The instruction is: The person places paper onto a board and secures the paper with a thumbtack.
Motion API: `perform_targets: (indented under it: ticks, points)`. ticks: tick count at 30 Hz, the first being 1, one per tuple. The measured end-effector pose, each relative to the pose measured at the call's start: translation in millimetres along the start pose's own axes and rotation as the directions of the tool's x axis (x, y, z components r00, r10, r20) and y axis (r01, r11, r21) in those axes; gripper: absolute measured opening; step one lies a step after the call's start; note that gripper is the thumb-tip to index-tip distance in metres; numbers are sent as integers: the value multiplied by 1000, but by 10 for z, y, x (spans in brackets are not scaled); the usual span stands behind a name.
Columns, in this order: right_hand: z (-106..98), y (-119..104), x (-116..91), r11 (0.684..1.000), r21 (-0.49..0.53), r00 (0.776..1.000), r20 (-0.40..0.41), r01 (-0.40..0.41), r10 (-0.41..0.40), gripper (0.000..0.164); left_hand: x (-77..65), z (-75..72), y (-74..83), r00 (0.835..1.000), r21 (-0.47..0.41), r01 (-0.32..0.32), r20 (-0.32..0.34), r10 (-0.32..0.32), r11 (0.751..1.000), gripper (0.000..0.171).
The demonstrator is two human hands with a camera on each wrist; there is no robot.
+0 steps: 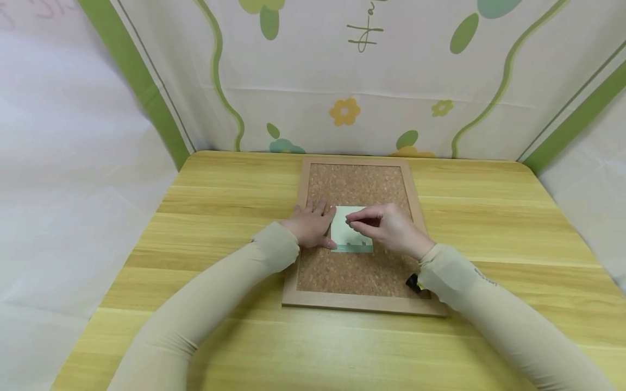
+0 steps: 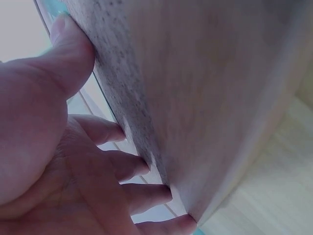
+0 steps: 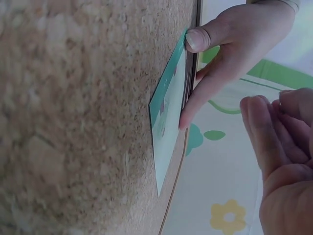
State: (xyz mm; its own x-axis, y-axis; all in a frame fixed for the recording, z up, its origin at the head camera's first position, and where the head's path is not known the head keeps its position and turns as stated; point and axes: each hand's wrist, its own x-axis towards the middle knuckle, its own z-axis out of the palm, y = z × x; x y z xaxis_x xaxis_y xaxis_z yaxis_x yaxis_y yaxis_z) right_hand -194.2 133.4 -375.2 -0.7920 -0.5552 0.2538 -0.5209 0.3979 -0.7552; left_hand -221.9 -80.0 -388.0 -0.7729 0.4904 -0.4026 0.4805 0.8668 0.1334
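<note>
A pale green paper note [image 1: 346, 228] with a darker green strip along its near edge lies on the cork board [image 1: 342, 274]. My left hand [image 1: 310, 225] rests with spread, straight fingers on the board's left side, its thumb and forefinger touching the note's left edge. Above the note, my right hand [image 1: 391, 228] pinches a small dark thing [image 3: 280, 104] between thumb and fingers; it is too small and covered to name. In the right wrist view a gap shows between the right fingertips and the note [image 3: 168, 112].
The board's wooden frame [image 1: 337, 300] lies on a wood-grain table [image 1: 235, 347]. A small black object [image 1: 414, 283] sits by the right sleeve, partly hidden. Behind the table's back edge hangs a printed cloth [image 1: 293, 65].
</note>
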Motion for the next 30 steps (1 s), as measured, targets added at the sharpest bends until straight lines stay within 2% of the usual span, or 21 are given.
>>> perform_targets:
  ticks: [8, 15, 21, 30]
  points:
    - [-17, -62, 3, 997, 46, 998, -23, -58, 59, 15, 2, 0, 7, 1000, 15, 12, -4, -12, 1000, 97]
    - [-76, -294, 1, 998, 69, 1000, 2, -17, 17, 15, 0, -8, 7, 1000, 6, 17, 6, -17, 1000, 98]
    - [-105, -324, 3, 993, 120, 999, 41, 3, -8, 16, -13, -27, 16, 1000, -16, 14, 15, -14, 1000, 98]
    - [-88, -325, 1, 996, 74, 999, 24, 43, -45, 15, -1, -41, 29, 998, 8, 31, 46, -32, 999, 98]
